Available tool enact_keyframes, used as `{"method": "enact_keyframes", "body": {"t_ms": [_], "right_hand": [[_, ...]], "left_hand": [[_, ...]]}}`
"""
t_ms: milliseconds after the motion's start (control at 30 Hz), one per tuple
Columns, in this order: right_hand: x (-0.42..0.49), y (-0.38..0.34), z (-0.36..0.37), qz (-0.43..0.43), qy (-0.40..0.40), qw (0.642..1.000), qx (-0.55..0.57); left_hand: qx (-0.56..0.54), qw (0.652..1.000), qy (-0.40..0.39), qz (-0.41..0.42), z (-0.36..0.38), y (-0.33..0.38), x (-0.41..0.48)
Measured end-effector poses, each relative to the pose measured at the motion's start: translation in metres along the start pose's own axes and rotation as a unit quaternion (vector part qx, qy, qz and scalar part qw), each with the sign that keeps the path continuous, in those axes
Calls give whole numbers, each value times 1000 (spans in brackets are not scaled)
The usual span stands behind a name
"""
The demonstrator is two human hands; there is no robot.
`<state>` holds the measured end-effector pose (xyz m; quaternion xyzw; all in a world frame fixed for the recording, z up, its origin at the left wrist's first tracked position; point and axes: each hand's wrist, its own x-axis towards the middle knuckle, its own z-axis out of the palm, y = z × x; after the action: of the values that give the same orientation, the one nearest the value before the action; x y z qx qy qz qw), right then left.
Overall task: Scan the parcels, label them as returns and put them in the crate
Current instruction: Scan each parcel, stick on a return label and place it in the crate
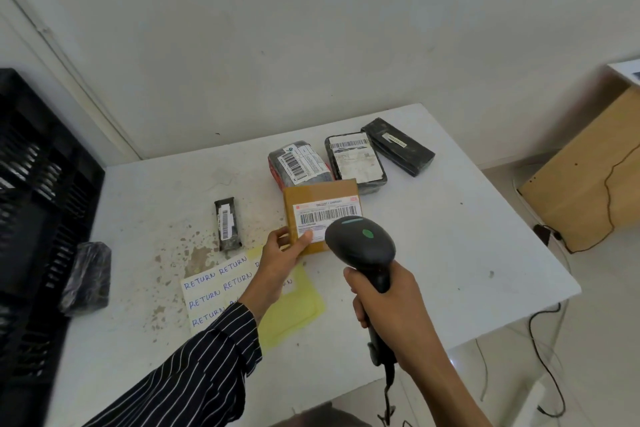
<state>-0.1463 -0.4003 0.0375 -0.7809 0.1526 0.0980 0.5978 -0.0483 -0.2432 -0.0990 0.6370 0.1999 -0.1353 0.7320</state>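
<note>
Here left hand [281, 255] pinches parcel [320, 193], perhaps lifted; right hand [386, 305] grips scanner [360, 244].

The white tabletop [450, 253] is stained and chipped on its left half. Along the far side lie a grey-wrapped parcel [299, 163], a black parcel with a white label [355, 158] and a long black parcel [398, 146], side by side. Nearer lies a slim black parcel [227, 224]. A black-wrapped bundle [86, 279] sits by the left edge. A sheet of RETURN labels [214, 288] overlaps a yellow sheet [294, 308].

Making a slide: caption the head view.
Left hand holds brown parcel; right hand aims barcode scanner at its label.
</note>
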Motion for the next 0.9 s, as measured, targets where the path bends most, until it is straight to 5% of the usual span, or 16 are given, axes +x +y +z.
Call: {"method": "enact_keyframes", "body": {"t_ms": [433,900], "right_hand": [[24,-78,22,-142,-17,989,27],[19,-99,59,-180,-68,981,18]], "left_hand": [[-47,986,60,147,-32,114,11],[-36,981,97,165,-87,143,11]]}}
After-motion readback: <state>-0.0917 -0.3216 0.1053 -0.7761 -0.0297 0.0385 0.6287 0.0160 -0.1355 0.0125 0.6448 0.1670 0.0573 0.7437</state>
